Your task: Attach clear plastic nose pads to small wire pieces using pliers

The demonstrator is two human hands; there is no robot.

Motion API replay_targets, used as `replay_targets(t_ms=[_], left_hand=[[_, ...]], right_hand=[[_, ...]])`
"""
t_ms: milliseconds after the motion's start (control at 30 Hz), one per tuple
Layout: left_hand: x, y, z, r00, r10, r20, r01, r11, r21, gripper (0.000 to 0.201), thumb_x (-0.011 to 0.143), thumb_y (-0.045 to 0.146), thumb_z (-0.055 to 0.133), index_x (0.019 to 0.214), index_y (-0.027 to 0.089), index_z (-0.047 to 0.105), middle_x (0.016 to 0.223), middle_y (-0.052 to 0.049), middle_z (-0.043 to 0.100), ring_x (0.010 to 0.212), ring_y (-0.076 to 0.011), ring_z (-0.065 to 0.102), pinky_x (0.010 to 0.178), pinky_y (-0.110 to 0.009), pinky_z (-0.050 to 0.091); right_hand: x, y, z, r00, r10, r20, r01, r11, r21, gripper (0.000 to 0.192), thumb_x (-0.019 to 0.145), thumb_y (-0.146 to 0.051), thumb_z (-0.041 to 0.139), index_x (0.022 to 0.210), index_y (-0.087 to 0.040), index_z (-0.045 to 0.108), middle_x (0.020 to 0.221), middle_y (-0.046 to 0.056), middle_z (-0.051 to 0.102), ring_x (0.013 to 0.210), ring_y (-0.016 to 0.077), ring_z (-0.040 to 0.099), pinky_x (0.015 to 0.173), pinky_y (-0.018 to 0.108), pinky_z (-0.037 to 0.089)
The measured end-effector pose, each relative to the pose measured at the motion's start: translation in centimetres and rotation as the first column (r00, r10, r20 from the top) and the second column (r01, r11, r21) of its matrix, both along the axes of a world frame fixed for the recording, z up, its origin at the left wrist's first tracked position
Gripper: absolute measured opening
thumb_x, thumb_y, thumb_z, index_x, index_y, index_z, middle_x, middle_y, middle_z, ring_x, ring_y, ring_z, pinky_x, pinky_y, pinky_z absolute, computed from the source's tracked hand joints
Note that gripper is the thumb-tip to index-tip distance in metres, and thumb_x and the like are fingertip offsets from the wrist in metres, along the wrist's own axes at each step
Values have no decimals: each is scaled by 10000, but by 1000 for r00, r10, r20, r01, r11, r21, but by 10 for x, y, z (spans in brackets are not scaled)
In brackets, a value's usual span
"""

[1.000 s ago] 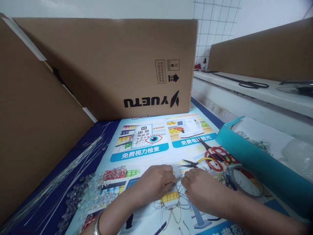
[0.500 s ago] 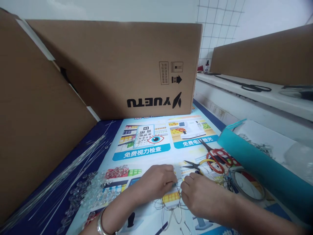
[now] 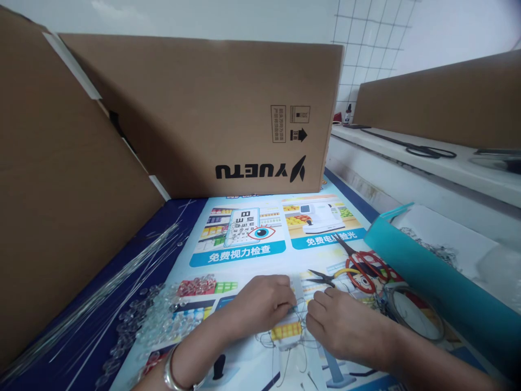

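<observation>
My left hand (image 3: 260, 304) and my right hand (image 3: 345, 326) meet low in the middle of the view, over a printed poster (image 3: 252, 244) laid on the table. Both pinch a small piece made of thin wire loops (image 3: 291, 339) that spreads out just below my fingers. A clear bead or tab sits between my fingertips; I cannot tell which. My left wrist wears a silver bangle (image 3: 171, 369). Clear glass beads (image 3: 163, 317) lie in a heap just left of my left hand.
Long thin wires (image 3: 118, 271) lie at the left. Red-handled scissors (image 3: 366, 269) and yellow-handled pliers (image 3: 329, 277) rest right of my hands, by a tape roll (image 3: 415, 312) and a teal box (image 3: 431, 282). Cardboard boxes (image 3: 203, 114) wall the back and left.
My hands stay together on the wire piece and shift only slightly. The camera view has drifted a little, so the scene sits further right and lower.
</observation>
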State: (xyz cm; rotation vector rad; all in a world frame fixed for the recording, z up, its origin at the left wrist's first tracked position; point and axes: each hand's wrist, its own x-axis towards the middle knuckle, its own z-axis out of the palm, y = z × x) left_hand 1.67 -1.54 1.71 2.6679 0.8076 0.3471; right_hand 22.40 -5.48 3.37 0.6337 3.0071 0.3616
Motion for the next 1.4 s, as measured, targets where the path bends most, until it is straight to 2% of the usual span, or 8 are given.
replay_targets(t_ms=[633,933,1400], left_hand=[[1,1,-2,1000,17,18,-16,999,-29,188,826,118,461,817,204,628,755,1,583,723,-123,536,615,-209,364],[-1,3,-5,997,27,74,-19,994,-108,172,817,107,477,801,197,623,757,7,602,730,-120,538,631,-202,372],[1,3,-2,984,87,153,-47,968,-247,190,836,118,455,737,172,607,715,13,626,714,-115,531,638,-202,375]], right_hand=[[1,-5,3,998,44,-52,-34,983,182,95,846,-124,408,819,-139,499,723,48,494,632,180,409,545,334,224],[3,-3,2,999,24,-33,-20,991,132,79,856,-122,416,841,-143,490,752,41,492,661,185,417,565,344,232],[5,2,-7,999,42,-32,-40,996,75,84,830,-99,465,781,-164,482,724,40,504,687,179,412,588,316,235]])
